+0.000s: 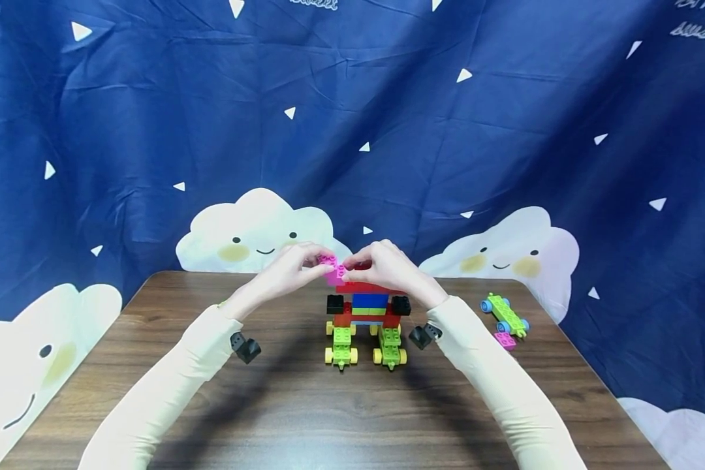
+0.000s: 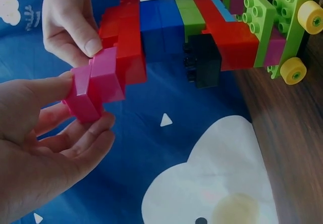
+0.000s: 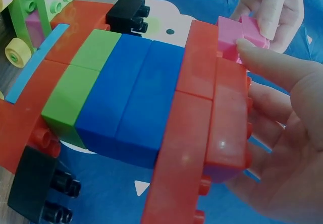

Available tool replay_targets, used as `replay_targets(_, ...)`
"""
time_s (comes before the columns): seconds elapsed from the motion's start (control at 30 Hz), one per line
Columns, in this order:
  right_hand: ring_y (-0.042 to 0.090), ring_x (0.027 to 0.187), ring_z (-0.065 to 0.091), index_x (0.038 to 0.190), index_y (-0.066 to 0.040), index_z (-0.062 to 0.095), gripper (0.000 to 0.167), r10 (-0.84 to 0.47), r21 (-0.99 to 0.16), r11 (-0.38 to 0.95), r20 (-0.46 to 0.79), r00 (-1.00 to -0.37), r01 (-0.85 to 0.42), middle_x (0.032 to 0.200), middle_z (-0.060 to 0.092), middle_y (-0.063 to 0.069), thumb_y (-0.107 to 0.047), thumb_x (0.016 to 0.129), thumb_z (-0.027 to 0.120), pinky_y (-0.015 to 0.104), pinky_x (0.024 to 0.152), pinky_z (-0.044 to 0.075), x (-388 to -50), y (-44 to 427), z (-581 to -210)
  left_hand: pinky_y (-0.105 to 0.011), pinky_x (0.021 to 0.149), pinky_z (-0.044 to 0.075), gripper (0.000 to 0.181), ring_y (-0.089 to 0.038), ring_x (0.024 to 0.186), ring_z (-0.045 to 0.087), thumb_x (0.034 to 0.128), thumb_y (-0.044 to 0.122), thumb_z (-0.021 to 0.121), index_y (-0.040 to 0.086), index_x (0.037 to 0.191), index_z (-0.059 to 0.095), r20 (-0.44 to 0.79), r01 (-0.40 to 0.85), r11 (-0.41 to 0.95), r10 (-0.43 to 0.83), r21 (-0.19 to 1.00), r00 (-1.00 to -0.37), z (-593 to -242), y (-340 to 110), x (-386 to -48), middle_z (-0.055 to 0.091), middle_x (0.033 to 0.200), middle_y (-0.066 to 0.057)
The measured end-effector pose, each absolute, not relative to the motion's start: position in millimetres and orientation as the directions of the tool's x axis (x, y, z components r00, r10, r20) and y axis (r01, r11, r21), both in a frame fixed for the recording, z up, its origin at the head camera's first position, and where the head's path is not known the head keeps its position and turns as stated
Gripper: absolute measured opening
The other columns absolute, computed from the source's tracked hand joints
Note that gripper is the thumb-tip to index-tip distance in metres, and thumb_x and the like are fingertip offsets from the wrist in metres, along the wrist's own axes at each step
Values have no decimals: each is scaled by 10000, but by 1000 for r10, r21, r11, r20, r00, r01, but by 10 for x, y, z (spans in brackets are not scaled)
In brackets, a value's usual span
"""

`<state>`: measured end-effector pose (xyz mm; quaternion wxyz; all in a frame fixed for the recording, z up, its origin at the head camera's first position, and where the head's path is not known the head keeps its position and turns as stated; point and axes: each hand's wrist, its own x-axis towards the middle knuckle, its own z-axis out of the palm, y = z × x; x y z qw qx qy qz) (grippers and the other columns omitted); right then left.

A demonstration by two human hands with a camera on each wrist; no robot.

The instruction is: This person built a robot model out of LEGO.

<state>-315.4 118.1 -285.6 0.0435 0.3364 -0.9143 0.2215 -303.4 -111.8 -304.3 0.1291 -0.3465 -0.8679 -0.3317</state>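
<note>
A toy-brick model stands upright on wheeled lime-green bases. Red bricks top its blue bricks, and black bricks jut from its sides. At the top left, one pink brick sits against the red ones. My left hand pinches another pink brick between thumb and fingers, pressed against the first. My right hand holds the model's top, its thumb on the inner pink brick and its other fingers behind the red bricks. How the pink bricks join is partly hidden by fingers.
At the table's right lie a lime-green wheeled base with blue wheels and a loose pink brick. The wooden table ends just behind the model, before a blue cloth with white clouds.
</note>
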Motion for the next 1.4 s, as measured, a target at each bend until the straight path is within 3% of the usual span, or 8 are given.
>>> replay_targets(0.4, 127, 709, 589, 1128, -147, 760, 287, -611, -324, 684, 235, -756, -653, 941, 773, 16, -300, 885, 746, 209, 602, 491, -3101, 1158, -2842, -354, 888, 586, 255, -156, 877, 671, 919, 217, 704, 92, 1140, 712, 462, 689, 550, 511, 472, -725, -3092, -1130, -3058, 734, 1032, -42)
replay_targets(0.63, 201, 897, 708, 1146, -76, 734, 314, -626, -299, 643, 325, -709, -705, 1086, 760, 90, -273, 901, 728, 341, 840, 599, -3087, 1242, -2866, -367, 899, 585, 288, -167, 897, 662, 922, 234, 699, 93, 1173, 697, 452, 681, 558, 510, 474, -732, -3089, -1124, -3049, 727, 1065, -54)
replay_targets(0.9, 251, 974, 718, 1179, -62, 713, 340, -549, -318, 657, 419, -723, -684, 1152, 741, 119, -245, 893, 735, 448, 910, 574, -2997, 1506, -2762, -417, 952, 566, 538, -241, 1064, 664, 857, 291, 773, 66, 1315, 605, 384, 631, 569, 503, 528, -774, -3131, -1115, -3039, 696, 1191, -95)
replay_targets(1.03, 243, 974, 716, 1176, -66, 711, 321, -506, -332, 676, 440, -741, -659, 1151, 740, 116, -233, 902, 725, 460, 916, 566, -2946, 1709, -2731, -420, 941, 569, 599, -271, 1085, 652, 841, 266, 792, 39, 1348, 568, 362, 612, 562, 499, 556, -787, -3161, -1122, -3044, 688, 1194, -116)
replay_targets(1.4, 269, 893, 733, 1138, -19, 719, 275, -421, -306, 740, 483, -768, -599, 1093, 750, 160, -183, 918, 700, 469, 799, 590, -2880, 2313, -2891, -418, 929, 576, 525, -274, 1042, 673, 857, 180, 773, 31, 1320, 576, 354, 605, 543, 500, 582, -790, -3202, -1145, -3073, 700, 1139, -134)
